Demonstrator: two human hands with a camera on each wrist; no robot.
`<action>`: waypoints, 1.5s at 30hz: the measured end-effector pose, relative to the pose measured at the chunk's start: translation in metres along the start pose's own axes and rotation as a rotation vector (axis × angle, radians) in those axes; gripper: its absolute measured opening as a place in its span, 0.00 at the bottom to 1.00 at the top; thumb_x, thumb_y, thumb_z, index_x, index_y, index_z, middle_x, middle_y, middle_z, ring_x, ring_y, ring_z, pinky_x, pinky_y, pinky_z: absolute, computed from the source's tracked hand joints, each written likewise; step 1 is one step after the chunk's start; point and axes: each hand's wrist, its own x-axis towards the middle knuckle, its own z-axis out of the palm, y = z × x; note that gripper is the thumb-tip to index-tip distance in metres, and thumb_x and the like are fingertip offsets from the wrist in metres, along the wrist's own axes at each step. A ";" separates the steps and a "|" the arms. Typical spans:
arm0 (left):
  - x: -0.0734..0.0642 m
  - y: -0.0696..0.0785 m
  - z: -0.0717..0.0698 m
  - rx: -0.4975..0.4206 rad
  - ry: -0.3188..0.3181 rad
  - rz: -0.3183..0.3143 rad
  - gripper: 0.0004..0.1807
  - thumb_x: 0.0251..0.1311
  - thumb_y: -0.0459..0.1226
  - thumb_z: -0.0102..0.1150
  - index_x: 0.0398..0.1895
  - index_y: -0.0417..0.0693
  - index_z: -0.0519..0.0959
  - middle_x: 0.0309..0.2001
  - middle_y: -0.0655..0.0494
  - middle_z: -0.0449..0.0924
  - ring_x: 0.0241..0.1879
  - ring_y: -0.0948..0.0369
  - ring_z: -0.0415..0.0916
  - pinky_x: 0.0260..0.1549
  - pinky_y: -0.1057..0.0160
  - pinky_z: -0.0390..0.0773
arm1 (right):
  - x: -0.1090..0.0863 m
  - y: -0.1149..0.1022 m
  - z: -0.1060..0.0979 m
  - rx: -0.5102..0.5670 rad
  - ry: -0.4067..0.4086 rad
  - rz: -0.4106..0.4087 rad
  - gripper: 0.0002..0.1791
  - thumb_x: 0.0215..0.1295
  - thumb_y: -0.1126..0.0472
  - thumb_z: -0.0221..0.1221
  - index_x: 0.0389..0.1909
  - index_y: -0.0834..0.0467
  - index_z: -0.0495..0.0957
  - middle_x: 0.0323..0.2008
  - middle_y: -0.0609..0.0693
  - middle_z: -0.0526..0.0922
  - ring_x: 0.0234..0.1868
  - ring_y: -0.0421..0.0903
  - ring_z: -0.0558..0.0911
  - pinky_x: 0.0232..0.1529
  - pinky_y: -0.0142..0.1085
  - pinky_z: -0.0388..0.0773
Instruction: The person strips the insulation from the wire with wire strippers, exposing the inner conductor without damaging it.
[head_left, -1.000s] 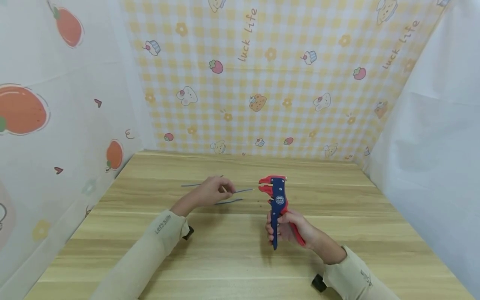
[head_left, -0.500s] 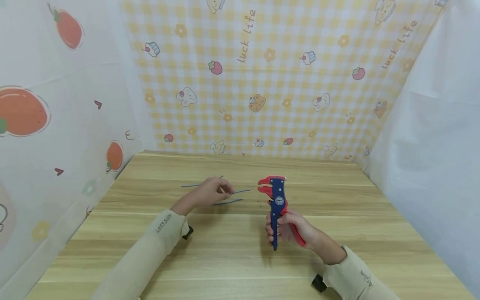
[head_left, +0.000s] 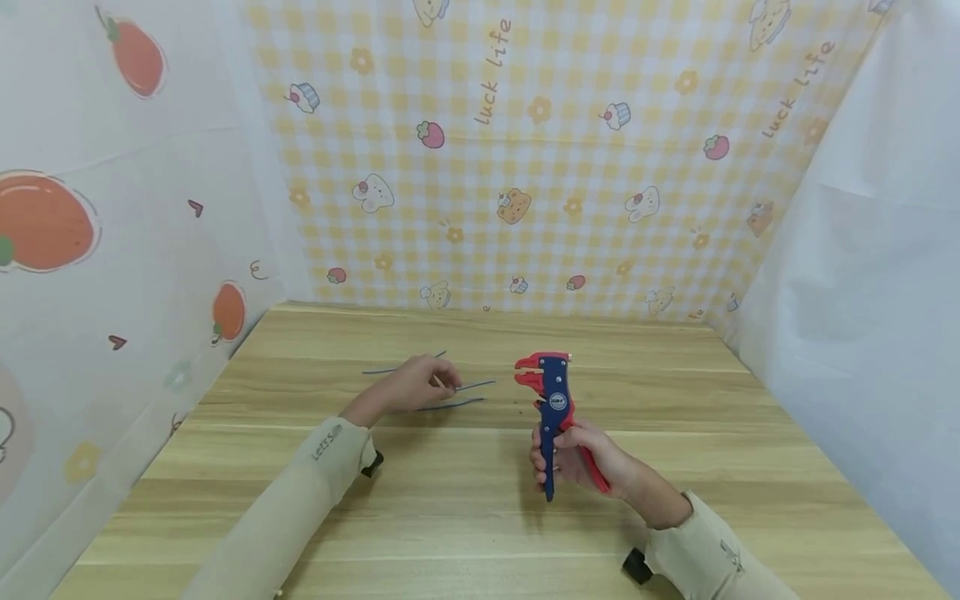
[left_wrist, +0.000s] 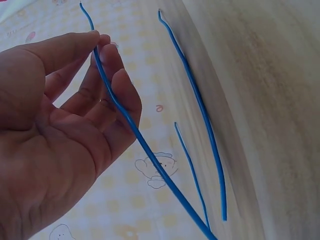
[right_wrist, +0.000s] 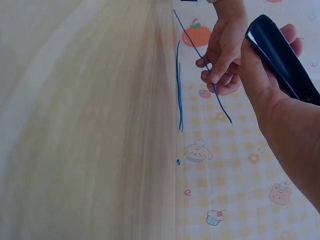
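Note:
My left hand (head_left: 414, 385) pinches a thin blue wire (left_wrist: 131, 123) between thumb and fingertips, its short free end (head_left: 477, 385) pointing right. In the left wrist view the wire runs slantwise across the palm side of the hand. On the right, my right hand (head_left: 588, 461) grips a wire stripper (head_left: 557, 392) with dark blue and red handles, held upright. The red jaws stand apart at the top and face left, with no wire between them. In the right wrist view only a dark handle (right_wrist: 280, 57) of it shows.
Two more blue wires lie on the wooden table (head_left: 480, 533): a nearer wire (head_left: 461, 404) and a farther wire (head_left: 381, 370), partly behind the left hand. A tiny blue scrap (right_wrist: 178, 162) lies apart from them. Patterned cloth (head_left: 525, 167) stands behind the table.
My left hand has shifted slightly left, and the held wire's free end has drawn left, away from the stripper. The right hand and the stripper stay almost still.

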 end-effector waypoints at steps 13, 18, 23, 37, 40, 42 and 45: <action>0.004 -0.012 -0.002 0.056 -0.012 -0.043 0.05 0.67 0.32 0.59 0.42 0.45 0.83 0.40 0.57 0.84 0.44 0.59 0.79 0.45 0.57 0.79 | 0.000 -0.001 0.000 -0.004 0.004 -0.002 0.15 0.69 0.66 0.37 0.51 0.58 0.69 0.40 0.50 0.80 0.43 0.45 0.82 0.53 0.45 0.78; 0.004 -0.016 -0.003 0.065 -0.026 -0.065 0.06 0.67 0.32 0.59 0.43 0.44 0.83 0.42 0.54 0.84 0.43 0.58 0.79 0.44 0.57 0.79 | 0.001 0.000 -0.001 0.003 0.002 0.001 0.14 0.69 0.66 0.39 0.51 0.59 0.69 0.40 0.50 0.80 0.43 0.45 0.82 0.54 0.46 0.78; 0.006 -0.022 -0.003 0.070 -0.035 -0.079 0.06 0.67 0.32 0.60 0.44 0.44 0.83 0.42 0.55 0.83 0.44 0.58 0.79 0.46 0.56 0.78 | 0.001 0.001 -0.002 0.002 -0.004 -0.003 0.14 0.69 0.66 0.39 0.51 0.59 0.68 0.40 0.50 0.80 0.43 0.45 0.82 0.54 0.47 0.78; 0.008 -0.029 0.000 0.114 -0.027 -0.078 0.06 0.64 0.29 0.61 0.43 0.42 0.82 0.40 0.54 0.83 0.42 0.58 0.79 0.45 0.58 0.79 | 0.002 0.001 -0.002 -0.002 -0.025 0.008 0.14 0.68 0.66 0.39 0.50 0.58 0.69 0.40 0.50 0.80 0.41 0.46 0.81 0.52 0.46 0.78; 0.008 -0.028 0.000 0.122 -0.026 -0.091 0.06 0.64 0.29 0.61 0.42 0.43 0.82 0.39 0.55 0.82 0.42 0.59 0.79 0.45 0.58 0.79 | 0.002 0.001 -0.002 0.002 -0.027 0.006 0.14 0.68 0.66 0.39 0.50 0.59 0.69 0.40 0.50 0.80 0.41 0.46 0.81 0.52 0.47 0.78; 0.008 -0.028 0.001 0.129 -0.029 -0.096 0.06 0.64 0.28 0.61 0.42 0.44 0.82 0.39 0.56 0.82 0.42 0.59 0.79 0.46 0.58 0.79 | 0.002 0.001 -0.002 0.002 -0.025 0.005 0.15 0.68 0.66 0.39 0.50 0.59 0.68 0.40 0.50 0.80 0.41 0.46 0.82 0.52 0.47 0.78; 0.008 -0.029 0.001 0.133 -0.042 -0.104 0.06 0.63 0.29 0.62 0.42 0.45 0.82 0.39 0.57 0.82 0.43 0.60 0.78 0.48 0.58 0.79 | 0.002 0.002 -0.002 0.001 -0.023 0.005 0.15 0.68 0.66 0.39 0.50 0.59 0.69 0.39 0.50 0.80 0.41 0.46 0.82 0.52 0.46 0.78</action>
